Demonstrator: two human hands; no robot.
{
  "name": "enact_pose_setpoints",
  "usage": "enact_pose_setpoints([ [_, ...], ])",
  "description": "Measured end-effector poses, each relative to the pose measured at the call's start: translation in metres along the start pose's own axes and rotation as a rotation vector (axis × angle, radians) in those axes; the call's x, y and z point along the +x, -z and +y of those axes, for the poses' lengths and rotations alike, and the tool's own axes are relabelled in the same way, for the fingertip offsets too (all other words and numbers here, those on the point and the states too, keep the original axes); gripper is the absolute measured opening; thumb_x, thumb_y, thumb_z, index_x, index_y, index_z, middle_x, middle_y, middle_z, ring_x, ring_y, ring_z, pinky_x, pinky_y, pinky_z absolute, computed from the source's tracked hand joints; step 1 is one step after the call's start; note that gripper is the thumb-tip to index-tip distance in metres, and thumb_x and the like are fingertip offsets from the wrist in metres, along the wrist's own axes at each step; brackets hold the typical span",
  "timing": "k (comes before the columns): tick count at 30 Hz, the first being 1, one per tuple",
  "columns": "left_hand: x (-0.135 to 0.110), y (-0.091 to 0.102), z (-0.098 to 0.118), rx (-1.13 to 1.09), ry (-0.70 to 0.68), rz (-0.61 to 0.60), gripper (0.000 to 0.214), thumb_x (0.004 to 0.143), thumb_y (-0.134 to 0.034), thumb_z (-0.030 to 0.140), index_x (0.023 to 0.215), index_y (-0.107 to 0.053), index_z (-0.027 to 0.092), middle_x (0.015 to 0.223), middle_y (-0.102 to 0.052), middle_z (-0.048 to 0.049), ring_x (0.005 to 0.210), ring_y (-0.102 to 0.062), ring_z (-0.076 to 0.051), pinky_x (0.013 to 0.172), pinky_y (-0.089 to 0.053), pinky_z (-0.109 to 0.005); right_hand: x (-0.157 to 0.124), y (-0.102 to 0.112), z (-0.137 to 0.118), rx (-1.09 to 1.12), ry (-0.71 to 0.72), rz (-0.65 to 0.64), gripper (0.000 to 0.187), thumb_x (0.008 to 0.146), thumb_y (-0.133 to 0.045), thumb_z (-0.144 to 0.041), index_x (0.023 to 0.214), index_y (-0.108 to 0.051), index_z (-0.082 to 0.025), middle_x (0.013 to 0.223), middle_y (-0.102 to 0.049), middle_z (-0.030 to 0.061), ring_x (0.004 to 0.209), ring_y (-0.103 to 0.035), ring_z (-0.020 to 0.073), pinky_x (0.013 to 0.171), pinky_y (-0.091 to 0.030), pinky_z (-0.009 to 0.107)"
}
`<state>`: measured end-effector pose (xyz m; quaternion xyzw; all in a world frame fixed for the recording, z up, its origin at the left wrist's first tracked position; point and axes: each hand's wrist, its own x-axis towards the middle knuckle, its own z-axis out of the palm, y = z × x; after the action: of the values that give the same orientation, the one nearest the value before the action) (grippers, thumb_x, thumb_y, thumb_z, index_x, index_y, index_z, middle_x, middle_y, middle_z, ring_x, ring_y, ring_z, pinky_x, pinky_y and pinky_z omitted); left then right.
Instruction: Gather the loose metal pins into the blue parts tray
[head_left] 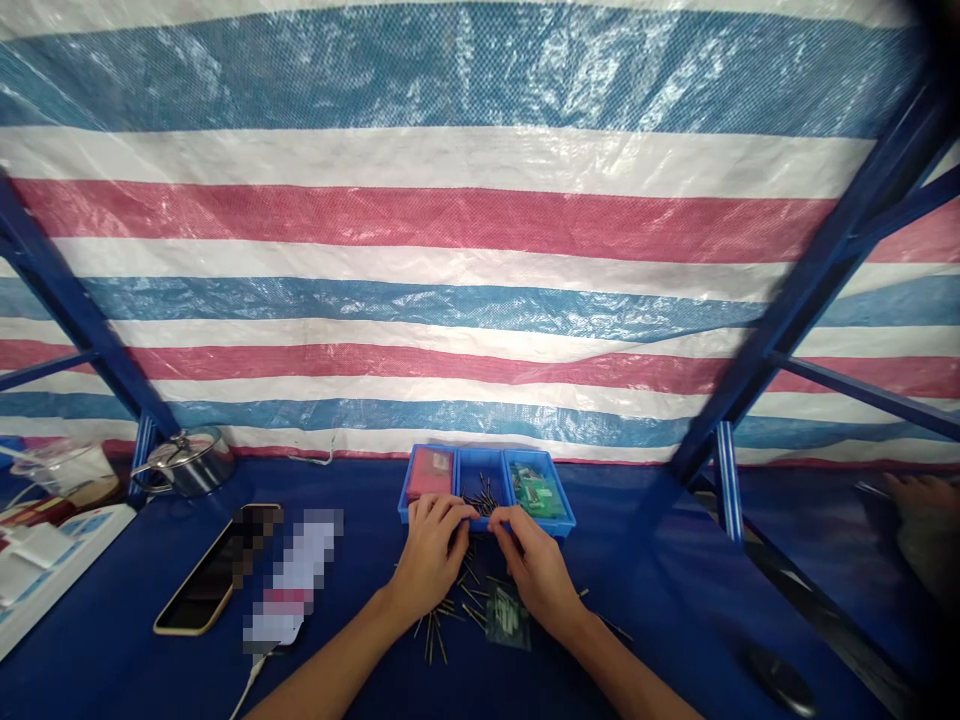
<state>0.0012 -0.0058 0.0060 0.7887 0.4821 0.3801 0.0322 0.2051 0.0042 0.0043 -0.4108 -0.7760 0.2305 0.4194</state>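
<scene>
My left hand [433,545] and my right hand [531,560] meet at the front edge of a blue three-compartment bin [562,522]. Both have thumb and forefinger pinched, tips almost together; whatever lies between them is too small to make out. Just behind the fingertips, thin dark rods [486,497], perhaps drill bits, lie in the middle compartment. A red packet [430,472] fills the left compartment, and green packets [538,490] lie in the right one. More loose rods [435,632] are scattered below my hands, around a small clear bag [508,618] with pale pieces inside.
To the left lie a phone [217,570], a second blurred-out device [292,580] with a white cable, a metal pot [191,463] and a white power strip [64,570]. A dark oval object [780,680] sits at right. Another person's hand [919,500] shows beyond the blue frame [750,350].
</scene>
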Motion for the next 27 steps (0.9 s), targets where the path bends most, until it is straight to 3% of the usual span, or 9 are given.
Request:
enact_pose_setpoints([
  [7, -0.0003, 0.0001, 0.0008, 0.005, 0.008, -0.003, 0.024, 0.108, -0.050, 0.018, 0.118, -0.069, 0.029, 0.118, -0.069, -0.0041, 0.113, -0.057, -0.026, 0.094, -0.044, -0.043, 0.0017, 0.0008, 0.0017, -0.063, 0.055, 0.088, 0.026, 0.112, -0.041, -0.026, 0.125, -0.063, -0.028, 0.115, -0.070, 0.0069, 0.093, -0.073, 0.0209, 0.077, -0.060, 0.030],
  [11, -0.0006, -0.0005, -0.0003, -0.010, 0.010, -0.004, 0.024, 0.109, -0.048, 0.020, 0.119, -0.068, 0.029, 0.118, -0.068, -0.0050, 0.113, -0.057, -0.026, 0.094, -0.043, -0.043, 0.0010, -0.0019, 0.0057, -0.108, 0.034, 0.050, 0.025, 0.110, -0.046, -0.027, 0.129, -0.062, -0.028, 0.121, -0.069, 0.0071, 0.106, -0.072, 0.0235, 0.087, -0.061, 0.033],
  [16, -0.0004, -0.0012, -0.0012, -0.016, 0.005, -0.005, 0.024, 0.109, -0.046, 0.021, 0.118, -0.068, 0.028, 0.118, -0.068, -0.0059, 0.113, -0.056, -0.026, 0.094, -0.043, -0.044, 0.0002, -0.0027, 0.0063, -0.118, 0.023, -0.016, 0.026, 0.110, -0.047, -0.026, 0.130, -0.062, -0.030, 0.123, -0.069, 0.0057, 0.103, -0.073, 0.0225, 0.087, -0.061, 0.033],
  [27, -0.0001, 0.0002, 0.0007, -0.012, 0.008, -0.001, 0.024, 0.108, -0.048, 0.019, 0.118, -0.068, 0.029, 0.118, -0.068, -0.0051, 0.113, -0.057, -0.026, 0.094, -0.043, -0.043, 0.0001, -0.0037, 0.0057, -0.125, 0.026, 0.003, 0.026, 0.110, -0.046, -0.028, 0.130, -0.062, -0.028, 0.119, -0.069, 0.0077, 0.093, -0.073, 0.0227, 0.077, -0.060, 0.032],
])
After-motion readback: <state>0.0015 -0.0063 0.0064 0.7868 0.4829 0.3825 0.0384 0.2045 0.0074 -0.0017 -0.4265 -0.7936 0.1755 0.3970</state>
